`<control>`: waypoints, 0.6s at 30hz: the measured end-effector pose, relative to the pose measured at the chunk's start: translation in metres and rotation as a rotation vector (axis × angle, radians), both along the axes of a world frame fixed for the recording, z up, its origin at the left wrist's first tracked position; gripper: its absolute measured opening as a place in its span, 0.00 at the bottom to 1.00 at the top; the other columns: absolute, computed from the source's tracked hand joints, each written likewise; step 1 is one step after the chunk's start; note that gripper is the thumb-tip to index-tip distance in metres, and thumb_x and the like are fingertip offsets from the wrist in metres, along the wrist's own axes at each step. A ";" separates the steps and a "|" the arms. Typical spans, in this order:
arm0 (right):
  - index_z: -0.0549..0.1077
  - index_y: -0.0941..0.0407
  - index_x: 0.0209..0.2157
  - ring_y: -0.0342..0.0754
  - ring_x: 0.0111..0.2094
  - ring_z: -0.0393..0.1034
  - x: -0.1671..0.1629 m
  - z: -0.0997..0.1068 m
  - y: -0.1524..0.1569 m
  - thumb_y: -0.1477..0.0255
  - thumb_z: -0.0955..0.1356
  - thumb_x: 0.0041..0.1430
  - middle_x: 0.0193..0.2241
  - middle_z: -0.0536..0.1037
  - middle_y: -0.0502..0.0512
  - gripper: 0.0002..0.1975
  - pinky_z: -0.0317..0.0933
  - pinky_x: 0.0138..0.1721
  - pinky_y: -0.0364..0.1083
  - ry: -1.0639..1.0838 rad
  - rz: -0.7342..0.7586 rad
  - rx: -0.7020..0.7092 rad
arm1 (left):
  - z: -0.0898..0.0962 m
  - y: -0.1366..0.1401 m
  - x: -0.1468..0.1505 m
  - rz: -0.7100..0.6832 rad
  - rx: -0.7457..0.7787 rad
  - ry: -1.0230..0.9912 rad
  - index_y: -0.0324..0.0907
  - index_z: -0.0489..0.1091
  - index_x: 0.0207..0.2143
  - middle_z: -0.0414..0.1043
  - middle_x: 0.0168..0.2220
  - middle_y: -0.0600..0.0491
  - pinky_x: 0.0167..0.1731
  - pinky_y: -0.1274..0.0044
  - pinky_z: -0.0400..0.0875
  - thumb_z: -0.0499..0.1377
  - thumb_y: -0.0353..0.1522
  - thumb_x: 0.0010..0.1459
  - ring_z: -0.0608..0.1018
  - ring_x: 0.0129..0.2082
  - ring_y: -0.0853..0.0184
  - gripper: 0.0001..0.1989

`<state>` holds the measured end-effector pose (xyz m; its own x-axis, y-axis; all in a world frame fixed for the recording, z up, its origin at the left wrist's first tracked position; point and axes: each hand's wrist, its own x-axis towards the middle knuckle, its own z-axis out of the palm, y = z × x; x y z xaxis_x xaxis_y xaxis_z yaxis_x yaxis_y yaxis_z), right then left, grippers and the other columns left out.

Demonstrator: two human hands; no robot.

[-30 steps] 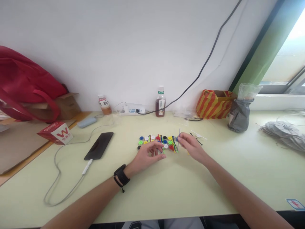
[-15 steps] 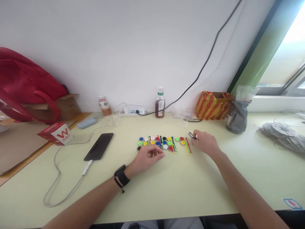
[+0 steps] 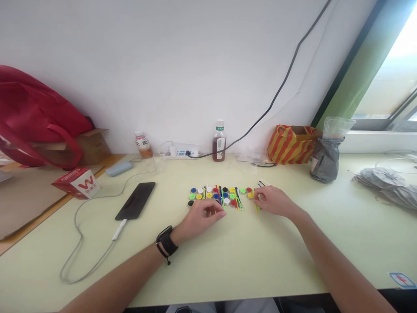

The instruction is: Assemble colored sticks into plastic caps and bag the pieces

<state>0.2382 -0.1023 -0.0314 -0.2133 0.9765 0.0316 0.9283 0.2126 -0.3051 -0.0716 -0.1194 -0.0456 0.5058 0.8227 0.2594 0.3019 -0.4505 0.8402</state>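
Observation:
My left hand (image 3: 205, 213) rests on the table, loosely curled with a gap between thumb and fingers and nothing visible in it. It partly covers rows of small round pieces (image 3: 199, 197) with coloured centres and clear rims. Thin coloured plastic sticks (image 3: 239, 198) lie in bundles across these rows. At the right end, my right hand (image 3: 275, 201) has its fingertips pinched over another bundle of sticks (image 3: 256, 209), mostly hidden beneath them. Whatever the pinch holds is too small to make out. Beyond that hand, a few dark and white sticks (image 3: 261, 183) show.
A phone (image 3: 135, 201) on a charging cable lies left, near a red-and-white box (image 3: 76, 183). Along the wall stand a dark drink bottle (image 3: 219, 143), a power strip (image 3: 184, 151), another bottle (image 3: 143, 144), a striped bag (image 3: 293, 145) and a grey bag (image 3: 325, 161).
My right hand has shifted left and slightly nearer, from the dark sticks to the red, green and yellow bundle, which it now mostly covers. My left hand stays in place.

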 end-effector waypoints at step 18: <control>0.65 0.52 0.30 0.46 0.23 0.67 0.003 0.001 0.003 0.69 0.65 0.59 0.24 0.77 0.48 0.05 0.55 0.27 0.44 0.319 -0.107 0.111 | -0.002 0.000 0.000 -0.025 -0.029 0.032 0.41 0.79 0.34 0.76 0.30 0.52 0.28 0.78 0.64 0.63 0.40 0.64 0.71 0.28 0.70 0.12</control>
